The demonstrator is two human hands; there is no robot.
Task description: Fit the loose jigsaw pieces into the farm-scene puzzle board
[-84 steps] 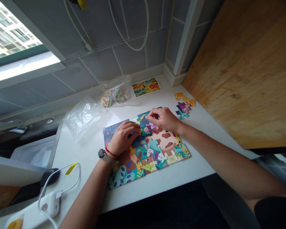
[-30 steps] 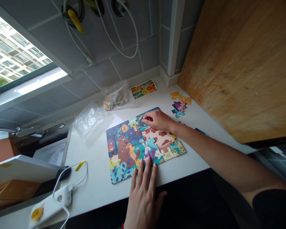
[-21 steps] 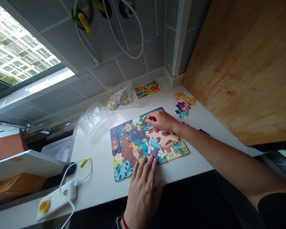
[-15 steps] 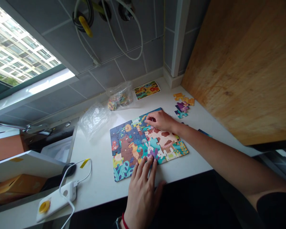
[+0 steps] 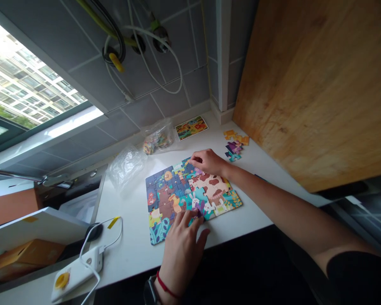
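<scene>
A jigsaw puzzle (image 5: 178, 198) of colourful animals lies on the white counter, most of its pieces fitted together in a tray. My right hand (image 5: 209, 162) reaches over its upper right part, thumb and index finger pinched on a puzzle piece (image 5: 187, 162) with an orange figure; the fingers partly hide it. At the puzzle's lower edge, my left hand (image 5: 184, 237) rests with fingers spread, the tips touching the pieces near the white rabbit. Several loose pieces (image 5: 235, 146), orange, purple and teal, lie in a small group to the right of the puzzle.
Behind the puzzle are a crumpled clear bag (image 5: 128, 165), a bag of pieces (image 5: 158, 140) and a picture card (image 5: 191, 127). A white power bank (image 5: 78, 271) with a cable sits at left, near boxes (image 5: 28, 258). A wooden board (image 5: 311, 93) stands at right.
The view has shifted slightly. My left hand's fingers have bent and drawn a little back and left along the lower edge. My right hand stays pinched at the puzzle's upper part.
</scene>
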